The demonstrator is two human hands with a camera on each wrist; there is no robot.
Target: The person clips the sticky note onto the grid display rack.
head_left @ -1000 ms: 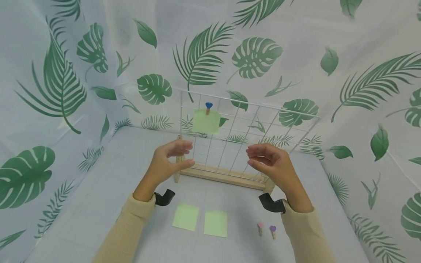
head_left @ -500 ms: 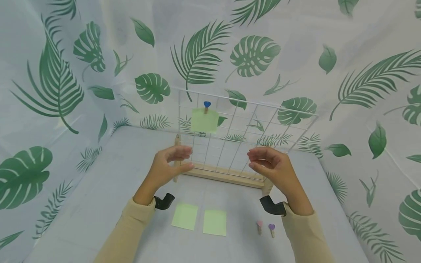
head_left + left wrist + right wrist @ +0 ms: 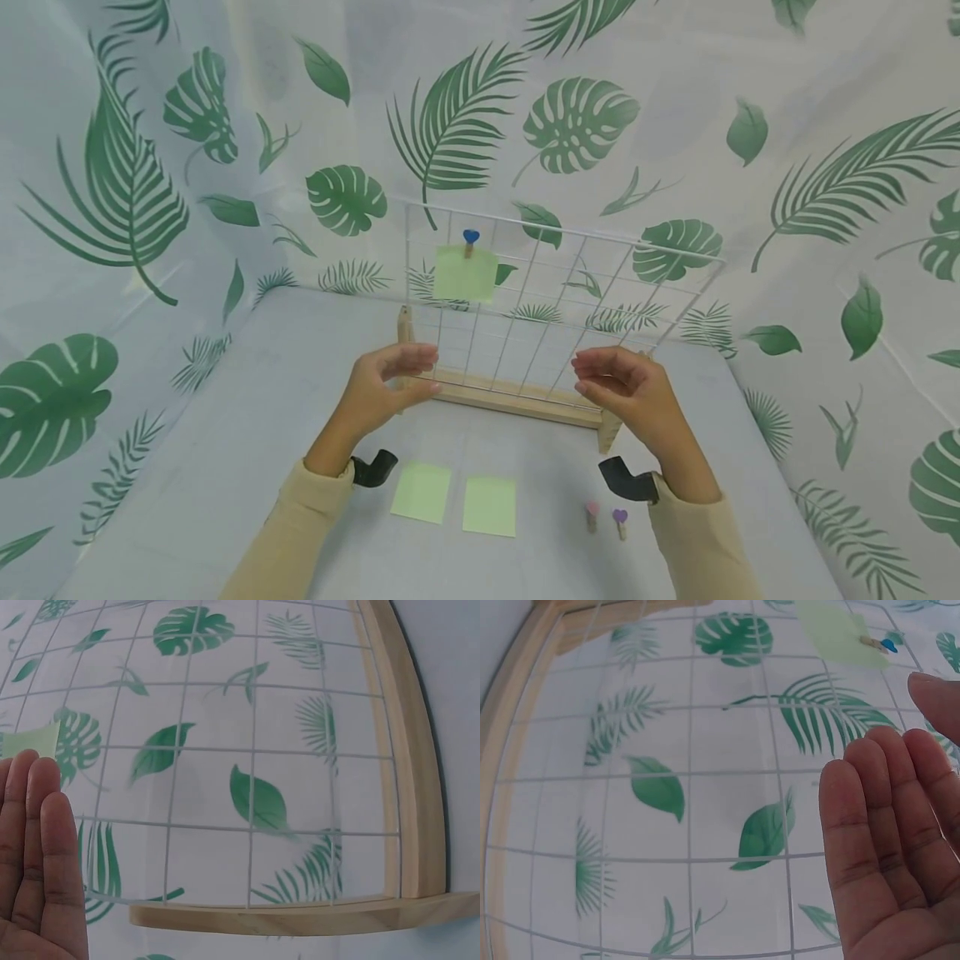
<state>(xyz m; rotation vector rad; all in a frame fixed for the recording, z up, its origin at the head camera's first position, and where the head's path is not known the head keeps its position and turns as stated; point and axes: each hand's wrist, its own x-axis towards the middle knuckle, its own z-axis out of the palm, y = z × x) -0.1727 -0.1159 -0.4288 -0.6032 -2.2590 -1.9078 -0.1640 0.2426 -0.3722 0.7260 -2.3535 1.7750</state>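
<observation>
My left hand (image 3: pixel 382 385) hovers in front of the left end of a white wire grid rack (image 3: pixel 525 317), its fingers loosely bent and holding nothing. Opposite it, my right hand (image 3: pixel 626 385) floats by the rack's right end, also holding nothing. A blue heart clothespin (image 3: pixel 470 242) clips a green sticky note (image 3: pixel 465 277) to the upper left of the grid. On the table below lie two more notes, a left note (image 3: pixel 422 493) and a right note (image 3: pixel 490 506). Right of them are a pink heart clothespin (image 3: pixel 592 515) and a purple heart clothespin (image 3: pixel 620 522).
The grid stands in a wooden base (image 3: pixel 517 403) with a foot at each end. Behind and beside the white table (image 3: pixel 300 350) hangs a leaf-patterned curtain (image 3: pixel 465 108). Black angled pieces (image 3: pixel 628 481) sit at both wrists.
Both hands have lowered slightly, and the right hand has drifted a little to the right. The clipped note, loose notes and clothespins stay in place.
</observation>
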